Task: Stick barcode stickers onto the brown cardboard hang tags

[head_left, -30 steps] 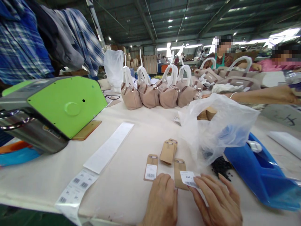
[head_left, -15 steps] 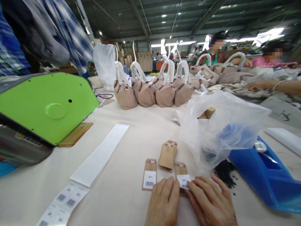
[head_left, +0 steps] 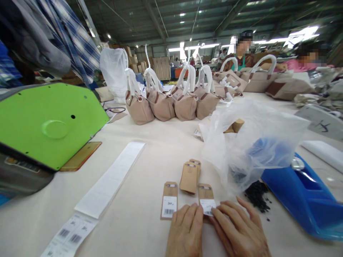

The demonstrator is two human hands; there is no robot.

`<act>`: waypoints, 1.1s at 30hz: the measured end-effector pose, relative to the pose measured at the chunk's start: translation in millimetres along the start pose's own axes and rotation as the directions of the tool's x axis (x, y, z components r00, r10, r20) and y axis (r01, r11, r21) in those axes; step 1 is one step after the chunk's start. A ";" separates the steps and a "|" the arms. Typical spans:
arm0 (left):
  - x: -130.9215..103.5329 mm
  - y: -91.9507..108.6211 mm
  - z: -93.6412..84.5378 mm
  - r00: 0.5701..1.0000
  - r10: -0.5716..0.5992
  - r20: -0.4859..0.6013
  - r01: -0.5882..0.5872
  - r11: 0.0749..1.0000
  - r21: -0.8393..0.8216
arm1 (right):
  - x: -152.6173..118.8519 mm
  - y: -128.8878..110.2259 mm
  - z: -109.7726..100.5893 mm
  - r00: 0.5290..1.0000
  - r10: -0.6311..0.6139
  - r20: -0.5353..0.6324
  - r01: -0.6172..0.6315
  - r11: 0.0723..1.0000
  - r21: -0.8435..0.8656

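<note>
The tag (head_left: 206, 192) is matt brown card with a smooth white paper label (head_left: 207, 206). Left of it, the label strip (head_left: 109, 180) is slick white paper. Right of it, the bag (head_left: 254, 146) is thin, crinkled, translucent plastic and the tray (head_left: 300, 200) glossy blue plastic. The table (head_left: 160, 142) is matt cream cloth.

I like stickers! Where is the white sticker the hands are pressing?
The white sticker lies on a brown tag near the table's front edge, under the fingertips of the left hand and right hand, just right of another labelled tag.
</note>
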State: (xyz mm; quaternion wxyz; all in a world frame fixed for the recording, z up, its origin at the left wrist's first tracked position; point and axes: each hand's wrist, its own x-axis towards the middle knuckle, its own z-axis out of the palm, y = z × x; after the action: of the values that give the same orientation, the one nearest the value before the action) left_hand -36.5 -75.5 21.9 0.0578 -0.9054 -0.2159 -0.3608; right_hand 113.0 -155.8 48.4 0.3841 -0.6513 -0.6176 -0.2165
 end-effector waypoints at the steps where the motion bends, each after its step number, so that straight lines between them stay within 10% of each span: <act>1: 2.1 0.8 -0.8 1.000 0.003 -0.015 -0.003 1.000 -0.007 | -0.5 0.0 -0.2 1.000 -0.006 0.000 0.006 1.000 0.000; 10: 18.8 15.1 -0.4 0.960 -0.155 -0.232 0.141 0.987 -0.076 | -3.1 3.8 -2.5 0.999 -0.005 0.042 0.003 0.999 0.034; 33: 14.0 13.3 11.8 0.969 0.055 -0.242 -0.062 0.998 -0.021 | -8.5 7.7 -3.7 0.998 -0.067 -0.005 0.067 0.998 0.002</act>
State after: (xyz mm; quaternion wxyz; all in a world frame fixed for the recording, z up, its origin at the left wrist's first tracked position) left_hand -14.3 -79.5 23.4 0.0815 -0.8616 -0.1754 -0.4693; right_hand 119.9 -163.7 42.5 0.3787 -0.6293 -0.6385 -0.2301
